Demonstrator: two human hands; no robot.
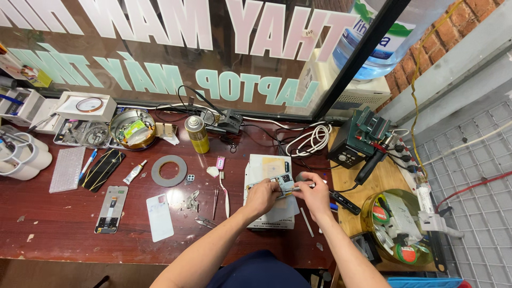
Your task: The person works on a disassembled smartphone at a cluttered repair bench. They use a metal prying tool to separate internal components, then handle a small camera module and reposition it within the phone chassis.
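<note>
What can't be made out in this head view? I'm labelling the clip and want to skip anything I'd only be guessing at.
- Slim tool tip in the right hand: too small, hidden by fingers.
- Opened phone: partly covered by the left hand; parts too small.
- White box beneath it: mostly hidden by phone and hands.
- Round glass bowl contents: jumbled, only tape rolls are clear.
- White cups: cut off by the left edge.

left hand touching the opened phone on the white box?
Touching. The head view shows the left hand gripping the near edge of the opened phone, which lies on the white box; no gap shows between fingers and phone.
</note>
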